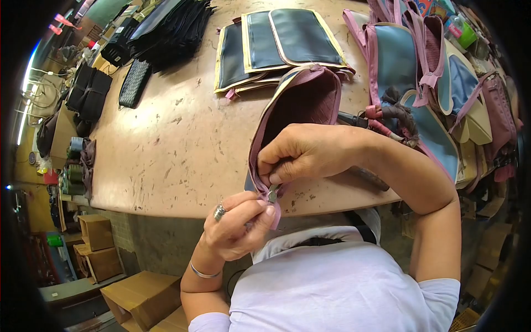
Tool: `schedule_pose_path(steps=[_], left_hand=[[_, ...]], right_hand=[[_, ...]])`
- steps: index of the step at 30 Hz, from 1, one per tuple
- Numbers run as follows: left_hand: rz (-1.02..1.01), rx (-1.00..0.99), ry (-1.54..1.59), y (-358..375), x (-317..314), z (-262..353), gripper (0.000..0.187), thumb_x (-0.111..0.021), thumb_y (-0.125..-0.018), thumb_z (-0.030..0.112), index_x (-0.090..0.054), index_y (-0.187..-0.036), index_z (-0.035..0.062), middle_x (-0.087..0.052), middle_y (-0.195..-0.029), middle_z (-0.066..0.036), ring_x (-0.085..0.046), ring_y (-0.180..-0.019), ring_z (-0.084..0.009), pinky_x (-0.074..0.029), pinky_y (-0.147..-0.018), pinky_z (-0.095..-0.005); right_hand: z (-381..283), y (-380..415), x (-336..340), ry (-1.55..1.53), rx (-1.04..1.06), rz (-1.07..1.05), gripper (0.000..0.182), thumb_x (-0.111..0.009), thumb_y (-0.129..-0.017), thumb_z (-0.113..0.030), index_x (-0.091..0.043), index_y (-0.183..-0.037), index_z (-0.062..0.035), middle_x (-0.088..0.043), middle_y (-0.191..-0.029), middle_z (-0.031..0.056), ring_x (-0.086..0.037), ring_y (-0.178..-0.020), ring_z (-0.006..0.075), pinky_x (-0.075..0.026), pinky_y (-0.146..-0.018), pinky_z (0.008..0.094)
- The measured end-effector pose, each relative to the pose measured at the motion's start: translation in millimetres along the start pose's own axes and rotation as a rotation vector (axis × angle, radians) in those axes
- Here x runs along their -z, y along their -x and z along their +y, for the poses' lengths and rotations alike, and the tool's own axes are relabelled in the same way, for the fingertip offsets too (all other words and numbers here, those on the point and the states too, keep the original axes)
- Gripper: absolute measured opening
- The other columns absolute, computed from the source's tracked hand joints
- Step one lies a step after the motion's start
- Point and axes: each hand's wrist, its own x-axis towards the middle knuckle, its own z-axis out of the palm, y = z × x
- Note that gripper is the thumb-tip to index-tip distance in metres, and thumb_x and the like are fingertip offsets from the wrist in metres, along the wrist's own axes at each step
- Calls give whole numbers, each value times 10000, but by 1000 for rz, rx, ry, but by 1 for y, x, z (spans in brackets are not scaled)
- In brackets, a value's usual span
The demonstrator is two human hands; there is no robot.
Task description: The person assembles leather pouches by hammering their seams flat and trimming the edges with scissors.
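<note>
A pouch with a mauve lining (301,102) and pale edging stands tilted at the table's front edge, its mouth open. My right hand (310,152) is closed at the mouth, its bent fingers pinching the pouch's zipper edge. Just below, my left hand (238,224), with a ring and a bracelet, is closed in a pinch on the pink zipper tape (276,217). Between the two hands a small metal zipper slider (271,195) shows. My fingers partly hide the slider and the tape.
Flat dark pouches with yellow edging (293,39) lie behind on the table (166,149). A black stack (166,36) and a dark textured case (135,83) are at the left. Blue and pink pieces (392,61) and cloth-wrapped handles (392,119) lie right. Cardboard boxes (141,299) stand below.
</note>
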Motion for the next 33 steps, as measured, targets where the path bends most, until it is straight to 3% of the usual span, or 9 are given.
schedule_pose_path(steps=[9, 12, 15, 18, 19, 22, 25, 28, 33], left_hand=[[26, -124, -99, 2, 1, -2, 246, -713, -630, -94, -608, -845, -36, -514, -933, -89, -606, -692, -244, -523, -534, -311], [-3, -96, -81, 0, 3, 2, 248, -710, -630, -91, -611, -848, -26, -517, -927, -85, -604, -694, -249, -517, -530, -311], [-32, -75, -81, 0, 4, 2, 267, -712, -619, -89, -608, -853, -14, -518, -923, -91, -601, -695, -248, -512, -530, -306], [-6, 27, -70, 3, 2, 0, 318, -708, -654, -69, -589, -918, 62, -526, -912, -74, -602, -709, -215, -523, -557, -291], [16, -51, -62, 2, 3, -5, 304, -721, -595, -89, -593, -857, -3, -525, -917, -112, -599, -701, -238, -513, -545, -293], [32, -57, -53, -1, 1, 0, 296, -720, -596, -90, -590, -845, 3, -538, -928, -111, -600, -700, -236, -516, -553, -290], [55, 281, 145, 4, 3, 12, 279, -719, -609, -91, -581, -836, -4, -549, -927, -103, -603, -706, -239, -517, -559, -284], [50, -23, -26, -10, 7, 2, 265, -697, -617, -111, -577, -835, -19, -562, -934, -99, -607, -723, -246, -518, -565, -281], [-21, -72, -61, -7, 1, 1, 250, -675, -594, -121, -580, -807, -30, -577, -963, -123, -610, -740, -251, -526, -590, -296]], right_hand=[[-5, 3, -4, -35, 2, 37, 185, -575, -786, -145, -609, -829, 32, -582, -648, 111, -530, -608, 163, -413, -597, 315], [-5, 3, -4, -91, 83, 4, 147, -566, -843, -105, -559, -837, 42, -545, -656, 40, -450, -621, 67, -398, -570, 260], [1, 1, -8, -128, 61, -1, 141, -562, -844, -100, -558, -837, 40, -545, -657, 43, -452, -624, 69, -398, -572, 259], [2, -1, -10, -37, 84, 40, 138, -560, -844, -98, -554, -839, 39, -539, -660, 37, -449, -634, 64, -397, -577, 252], [1, 0, -10, -26, 83, 41, 135, -559, -847, -97, -555, -840, 38, -539, -663, 32, -450, -640, 61, -397, -582, 248], [-6, 4, -8, -72, 67, 32, 129, -554, -856, -96, -556, -846, 33, -542, -675, 18, -451, -657, 54, -397, -593, 240], [-4, 6, -6, -271, 66, -5, 124, -546, -867, -96, -561, -849, 26, -552, -694, 1, -454, -663, 47, -403, -601, 232], [2, 4, -9, -353, 80, 20, 127, -553, -858, -94, -561, -850, 32, -561, -696, 20, -469, -663, 59, -413, -606, 240], [-6, 7, -15, -22, 155, 133, 139, -559, -845, -95, -561, -854, 43, -571, -699, 70, -502, -679, 88, -428, -621, 263]])
